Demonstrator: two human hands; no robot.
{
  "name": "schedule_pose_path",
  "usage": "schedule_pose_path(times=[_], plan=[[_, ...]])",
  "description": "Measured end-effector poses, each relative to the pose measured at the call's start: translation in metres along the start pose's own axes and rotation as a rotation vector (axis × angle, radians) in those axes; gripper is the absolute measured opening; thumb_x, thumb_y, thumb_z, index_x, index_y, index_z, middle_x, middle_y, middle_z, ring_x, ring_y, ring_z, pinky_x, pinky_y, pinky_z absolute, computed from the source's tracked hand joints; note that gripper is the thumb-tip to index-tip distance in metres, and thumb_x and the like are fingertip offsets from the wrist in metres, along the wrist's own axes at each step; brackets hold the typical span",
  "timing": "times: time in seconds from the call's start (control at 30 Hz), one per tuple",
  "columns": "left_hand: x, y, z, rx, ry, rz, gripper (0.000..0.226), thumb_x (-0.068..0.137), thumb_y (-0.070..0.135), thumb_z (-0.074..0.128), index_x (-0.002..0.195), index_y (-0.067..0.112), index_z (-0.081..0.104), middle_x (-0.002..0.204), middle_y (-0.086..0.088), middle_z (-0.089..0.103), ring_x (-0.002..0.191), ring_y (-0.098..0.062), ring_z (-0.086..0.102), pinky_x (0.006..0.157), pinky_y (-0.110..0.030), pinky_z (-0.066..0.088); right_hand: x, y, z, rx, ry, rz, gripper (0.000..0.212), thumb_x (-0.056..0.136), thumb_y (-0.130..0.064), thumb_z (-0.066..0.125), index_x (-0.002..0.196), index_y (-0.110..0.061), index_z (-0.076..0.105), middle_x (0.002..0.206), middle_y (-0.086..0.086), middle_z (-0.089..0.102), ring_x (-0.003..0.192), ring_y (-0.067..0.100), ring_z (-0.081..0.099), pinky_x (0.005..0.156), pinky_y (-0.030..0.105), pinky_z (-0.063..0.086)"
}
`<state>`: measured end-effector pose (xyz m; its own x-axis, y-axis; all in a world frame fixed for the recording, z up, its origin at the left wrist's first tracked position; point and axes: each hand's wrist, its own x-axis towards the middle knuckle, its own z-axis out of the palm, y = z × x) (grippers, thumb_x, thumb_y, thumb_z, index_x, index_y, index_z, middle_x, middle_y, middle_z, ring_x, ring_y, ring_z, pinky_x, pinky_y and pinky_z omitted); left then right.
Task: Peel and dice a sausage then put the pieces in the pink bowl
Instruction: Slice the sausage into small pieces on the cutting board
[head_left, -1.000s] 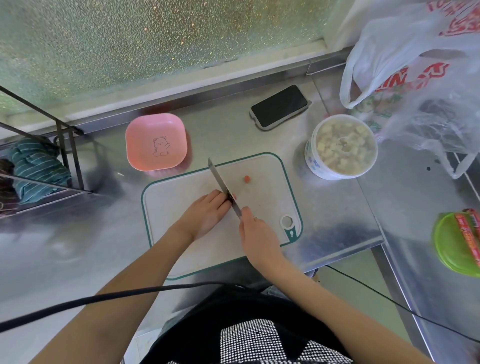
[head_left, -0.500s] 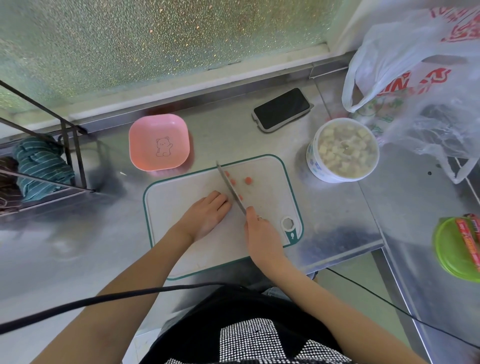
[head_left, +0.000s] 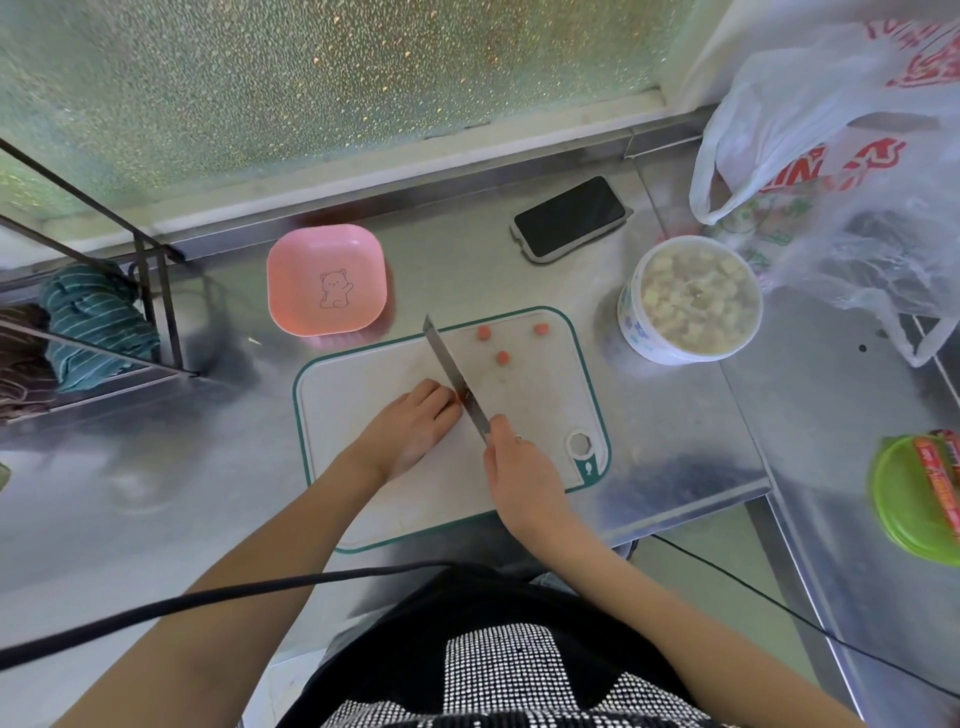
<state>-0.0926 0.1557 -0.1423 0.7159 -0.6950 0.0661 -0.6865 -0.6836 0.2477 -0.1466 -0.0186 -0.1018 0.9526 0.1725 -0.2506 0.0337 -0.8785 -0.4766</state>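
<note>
Gripping the knife (head_left: 456, 379) by its handle, the right hand (head_left: 522, 475) sets the blade against the left hand (head_left: 413, 428), which presses the mostly hidden sausage (head_left: 457, 397) to the cutting board (head_left: 530, 400). Three cut pieces (head_left: 502, 357) lie beyond the blade. The pink bowl (head_left: 326, 279) stands just beyond the board's far left corner.

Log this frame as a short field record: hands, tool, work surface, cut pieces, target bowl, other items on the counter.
left hand: pressed flat on the cutting board, covering the sausage; only a red sliver shows by the blade
right hand: grips the knife handle
cutting board: white, green rim
cut pieces: three, loose right of the blade
pink bowl: empty, behind the board
other: phone, white tub of pale cubes, plastic bag, green lid
</note>
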Motion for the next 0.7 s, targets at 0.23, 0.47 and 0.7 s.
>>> schedule_pose_path(times=[0.23, 0.47, 0.7], plan=[[-0.0016, 0.0000, 0.0022, 0.004, -0.014, -0.018, 0.035, 0.071, 0.000, 0.072, 0.104, -0.004, 0.060, 0.098, -0.020, 0.063, 0.091, -0.031, 0.042, 0.061, -0.039, 0.056, -0.0027, -0.0052, -0.0022, -0.007, -0.043, -0.007, 0.022, 0.097, -0.014, 0.039, 0.115, -0.003, 0.044, 0.078, 0.018, 0.064, 0.067, 0.034, 0.060, 0.052, 0.034, 0.030], [-0.0021, 0.0005, 0.0023, -0.022, -0.033, -0.034, 0.050, 0.071, 0.003, 0.075, 0.114, 0.001, 0.050, 0.107, -0.020, 0.063, 0.098, -0.032, 0.046, 0.066, -0.039, 0.057, 0.0003, -0.0100, 0.0006, -0.137, -0.030, -0.006, 0.043, 0.071, -0.005, 0.075, 0.100, -0.004, 0.043, 0.051, 0.009, 0.059, 0.039, 0.026, 0.056, 0.032, 0.025, 0.035], [-0.0041, 0.0020, 0.0038, -0.017, -0.041, -0.054, 0.046, 0.073, 0.003, 0.073, 0.115, 0.000, 0.053, 0.111, -0.019, 0.062, 0.100, -0.035, 0.056, 0.071, -0.039, 0.057, 0.0038, -0.0019, 0.0050, -0.189, -0.048, -0.055, 0.041, 0.079, -0.007, 0.067, 0.113, -0.002, 0.046, 0.061, 0.011, 0.063, 0.050, 0.028, 0.061, 0.042, 0.029, 0.044]])
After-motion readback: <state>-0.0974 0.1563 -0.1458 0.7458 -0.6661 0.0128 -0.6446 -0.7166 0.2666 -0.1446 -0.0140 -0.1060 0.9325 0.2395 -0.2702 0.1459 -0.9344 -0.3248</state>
